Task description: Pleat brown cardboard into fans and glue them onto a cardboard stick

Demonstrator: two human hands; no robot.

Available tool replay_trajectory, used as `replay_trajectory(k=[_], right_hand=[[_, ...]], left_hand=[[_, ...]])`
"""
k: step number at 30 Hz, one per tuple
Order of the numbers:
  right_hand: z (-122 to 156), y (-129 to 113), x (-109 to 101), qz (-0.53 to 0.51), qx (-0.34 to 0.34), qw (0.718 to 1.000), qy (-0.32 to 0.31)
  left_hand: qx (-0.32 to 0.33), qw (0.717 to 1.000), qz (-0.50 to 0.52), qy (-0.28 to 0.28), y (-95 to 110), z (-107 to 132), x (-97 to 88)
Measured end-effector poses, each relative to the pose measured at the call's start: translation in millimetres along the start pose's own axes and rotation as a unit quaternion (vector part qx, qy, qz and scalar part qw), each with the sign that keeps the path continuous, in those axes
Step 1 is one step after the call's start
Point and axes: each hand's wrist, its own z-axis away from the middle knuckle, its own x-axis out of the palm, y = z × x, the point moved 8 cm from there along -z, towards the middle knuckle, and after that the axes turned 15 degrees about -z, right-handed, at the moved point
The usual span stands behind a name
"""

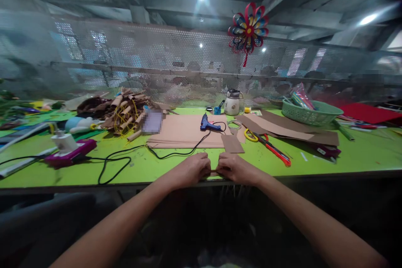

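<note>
Both hands are meeting at the lower centre of the frame, on the near edge of the green worktop (345,150). The left hand (191,170) and the right hand (236,169) are lying knuckles up, thumbs turned towards each other. Each grip is closing on one end of a brown strip (214,172), which is spanning the narrow gap between the fingertips. It is too small to tell for sure, but it seems to be thin cardboard.

Just above the hands, a small cardboard piece (232,143) is lying flat, touching a stack of cardboard sheets (182,132). A blue glue gun (207,124) is resting on that stack, its black cable (116,161) trailing to the left towards a magenta power strip (70,153). To the right of centre, yellow-handled scissors (251,135) are lying beside a red cutter (276,151). A green basket (310,115) is sitting at the right of the frame. A heap of cardboard rolls (125,113) is lying at the left, and a paper flower (248,29) is hanging at the upper centre.
</note>
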Motion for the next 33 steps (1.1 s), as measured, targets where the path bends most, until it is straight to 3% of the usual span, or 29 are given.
replay_trajectory(k=[14,24,33], right_hand=[[20.7,7.7,-2.2,0.078,0.014,0.997,-0.021],[27.0,-1.9,8.5,0.205,-0.003,0.974,-0.094],[26.5,-13.8,13.4,0.246,-0.042,0.96,-0.127]], left_hand=[[0.006,0.995,-0.083,-0.046,-0.2,10.5,-8.4],[0.065,0.981,-0.18,-0.038,15.2,24.5,-10.5],[0.126,0.969,-0.211,-0.028,23.7,27.0,-9.5]])
